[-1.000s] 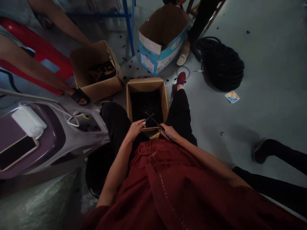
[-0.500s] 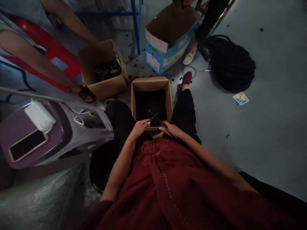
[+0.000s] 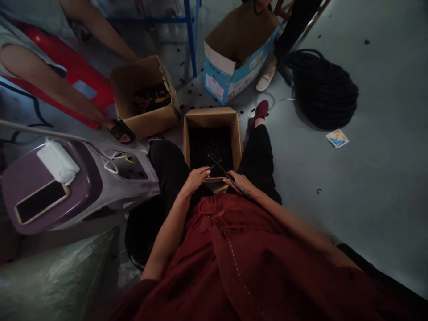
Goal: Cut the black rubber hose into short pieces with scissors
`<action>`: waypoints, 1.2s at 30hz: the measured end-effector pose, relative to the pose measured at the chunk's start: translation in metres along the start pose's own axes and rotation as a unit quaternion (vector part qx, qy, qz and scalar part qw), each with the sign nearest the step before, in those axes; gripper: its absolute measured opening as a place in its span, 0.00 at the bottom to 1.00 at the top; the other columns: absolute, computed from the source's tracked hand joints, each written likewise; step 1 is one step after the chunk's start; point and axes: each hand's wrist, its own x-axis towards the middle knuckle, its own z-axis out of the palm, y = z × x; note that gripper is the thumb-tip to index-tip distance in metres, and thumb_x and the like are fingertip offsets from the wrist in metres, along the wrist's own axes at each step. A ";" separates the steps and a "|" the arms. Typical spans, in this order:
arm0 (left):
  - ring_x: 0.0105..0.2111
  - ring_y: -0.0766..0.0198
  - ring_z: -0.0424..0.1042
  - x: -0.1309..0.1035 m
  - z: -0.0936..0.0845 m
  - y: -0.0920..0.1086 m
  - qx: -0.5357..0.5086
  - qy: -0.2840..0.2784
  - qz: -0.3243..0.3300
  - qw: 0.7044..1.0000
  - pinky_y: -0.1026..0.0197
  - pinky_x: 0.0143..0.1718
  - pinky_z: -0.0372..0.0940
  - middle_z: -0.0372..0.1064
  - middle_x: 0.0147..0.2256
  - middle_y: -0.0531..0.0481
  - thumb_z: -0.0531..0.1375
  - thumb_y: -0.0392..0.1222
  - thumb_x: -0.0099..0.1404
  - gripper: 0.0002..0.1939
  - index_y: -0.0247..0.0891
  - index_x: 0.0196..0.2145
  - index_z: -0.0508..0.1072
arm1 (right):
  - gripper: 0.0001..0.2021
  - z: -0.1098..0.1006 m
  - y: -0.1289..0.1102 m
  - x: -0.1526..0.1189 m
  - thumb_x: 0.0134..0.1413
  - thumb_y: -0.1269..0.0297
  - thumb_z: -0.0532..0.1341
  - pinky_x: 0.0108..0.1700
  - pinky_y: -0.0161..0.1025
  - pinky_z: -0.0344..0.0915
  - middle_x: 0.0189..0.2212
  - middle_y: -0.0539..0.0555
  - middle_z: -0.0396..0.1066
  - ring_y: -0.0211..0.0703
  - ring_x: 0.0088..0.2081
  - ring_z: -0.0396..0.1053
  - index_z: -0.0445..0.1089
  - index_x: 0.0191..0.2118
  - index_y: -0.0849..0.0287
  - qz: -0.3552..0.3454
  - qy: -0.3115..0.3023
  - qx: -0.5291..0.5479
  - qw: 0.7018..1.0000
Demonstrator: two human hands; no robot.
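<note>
Just above the near edge of an open cardboard box [image 3: 238, 147], both my hands are close together. My left hand [image 3: 195, 179] pinches a small thin black piece [image 3: 213, 166] between thumb and fingers. Closed in my right hand [image 3: 240, 182] is a long thin dark tool [image 3: 219, 165]; its pointed end slants up and left over the box, and its back end runs along my wrist. The tool's exact kind is too dim to make out. Its tip crosses close to the black piece; whether they touch is unclear. Many small black pieces [image 3: 209, 140] fill the box bottom.
Another cardboard box [image 3: 143, 122] with black pieces stands left, by a co-worker's arm and sandalled foot. Beyond is a blue-white carton [image 3: 217, 73]. A coil of black tubing [image 3: 324, 89] lies right. A purple stool [image 3: 82, 167] at left bears a phone [image 3: 42, 203] and white device.
The view has shifted slightly, so everything sits a little further right. The black piece in my left hand has tilted a little lower. Both hands keep their hold over the box.
</note>
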 end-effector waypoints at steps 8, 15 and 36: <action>0.18 0.74 0.52 0.002 0.001 0.000 -0.009 0.021 -0.016 1.000 0.68 0.20 0.48 0.60 0.22 0.56 0.54 0.47 0.58 0.16 0.32 0.35 0.73 | 0.13 0.005 0.002 0.002 0.60 0.53 0.53 0.33 0.34 0.57 0.35 0.56 0.74 0.48 0.37 0.72 0.64 0.43 0.54 0.010 0.010 -0.007 1.000; 0.18 0.75 0.52 0.002 0.004 0.002 -0.028 0.033 -0.029 0.999 0.69 0.19 0.48 0.61 0.22 0.56 0.55 0.44 0.59 0.13 0.32 0.35 0.74 | 0.11 0.008 0.005 0.005 0.58 0.54 0.55 0.33 0.35 0.58 0.32 0.54 0.73 0.47 0.35 0.71 0.64 0.39 0.55 0.015 0.035 0.012 0.999; 0.24 0.72 0.60 -0.026 0.024 0.026 -0.038 -0.155 -0.028 0.987 0.68 0.25 0.55 0.71 0.32 0.52 0.54 0.37 0.57 0.24 0.36 0.52 0.72 | 0.23 -0.002 -0.016 0.011 0.37 0.57 0.64 0.24 0.33 0.63 0.23 0.41 0.60 0.33 0.21 0.63 0.57 0.41 0.54 0.060 0.110 0.511 0.851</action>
